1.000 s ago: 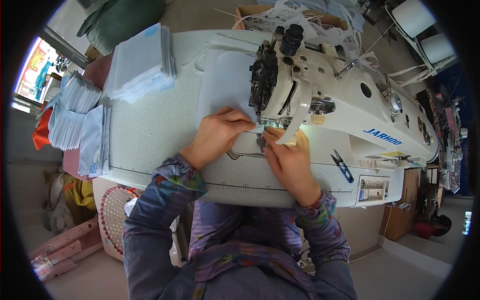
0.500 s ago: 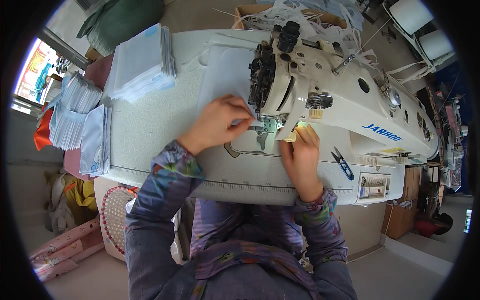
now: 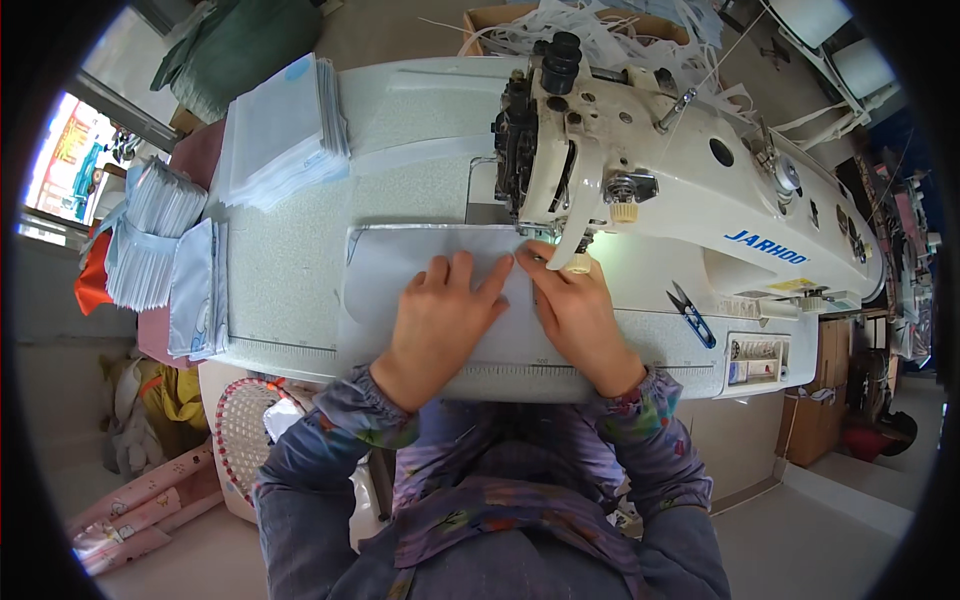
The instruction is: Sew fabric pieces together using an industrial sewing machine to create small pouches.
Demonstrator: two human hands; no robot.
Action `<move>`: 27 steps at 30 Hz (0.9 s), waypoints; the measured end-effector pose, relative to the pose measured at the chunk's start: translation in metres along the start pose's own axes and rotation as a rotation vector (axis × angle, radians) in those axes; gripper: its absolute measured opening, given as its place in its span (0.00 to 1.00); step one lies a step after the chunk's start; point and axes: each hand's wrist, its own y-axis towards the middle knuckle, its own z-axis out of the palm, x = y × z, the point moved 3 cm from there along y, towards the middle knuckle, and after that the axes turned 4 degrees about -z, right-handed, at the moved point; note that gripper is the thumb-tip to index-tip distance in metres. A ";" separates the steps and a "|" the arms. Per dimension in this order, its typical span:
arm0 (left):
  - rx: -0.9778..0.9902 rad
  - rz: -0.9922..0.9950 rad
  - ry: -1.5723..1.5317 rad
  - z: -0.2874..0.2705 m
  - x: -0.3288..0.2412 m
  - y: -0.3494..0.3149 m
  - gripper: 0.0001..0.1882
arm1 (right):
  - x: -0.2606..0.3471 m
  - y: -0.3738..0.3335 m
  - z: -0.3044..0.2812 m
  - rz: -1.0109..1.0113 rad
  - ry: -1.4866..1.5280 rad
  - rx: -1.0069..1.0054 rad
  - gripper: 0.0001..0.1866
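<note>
A pale grey-white fabric piece [image 3: 385, 290] lies flat on the sewing table, its far edge folded or hemmed and its near edge at the table's front. My left hand [image 3: 438, 322] rests on it with the fingers spread. Close beside it, my right hand [image 3: 585, 325] has its thumb and fingertips together at the fabric's far right corner. That corner is just in front of the white sewing machine's [image 3: 640, 170] needle area, which is lit. The machine head partly hides the needle and presser foot.
Stacked white fabric pieces [image 3: 280, 130] lie at the far left, with tied bundles [image 3: 150, 240] beside them. Blue thread snips [image 3: 692, 316] and a small compartment tray [image 3: 755, 360] are at the right. White strips [image 3: 600, 35] fill a box behind the machine.
The fabric has come from behind the needle area toward me and turned, its edge now facing the machine. My left hand has gone from pinching to lying flat; my right hand has shifted left.
</note>
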 end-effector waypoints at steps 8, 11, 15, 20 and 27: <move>-0.157 0.199 -0.426 0.013 0.024 -0.005 0.24 | 0.005 -0.012 -0.010 -0.065 0.012 0.109 0.22; -0.119 0.254 -0.482 0.012 0.029 -0.002 0.18 | 0.005 -0.012 -0.010 -0.068 -0.010 0.110 0.22; -0.138 0.276 -0.553 0.018 0.039 0.012 0.16 | 0.002 -0.005 -0.008 -0.040 -0.029 0.124 0.22; -0.082 0.328 -0.621 0.021 0.050 0.034 0.18 | 0.000 -0.002 -0.007 -0.045 -0.052 0.125 0.22; -0.099 0.362 -0.610 0.028 0.057 0.063 0.17 | -0.001 0.005 -0.007 -0.029 -0.033 0.086 0.22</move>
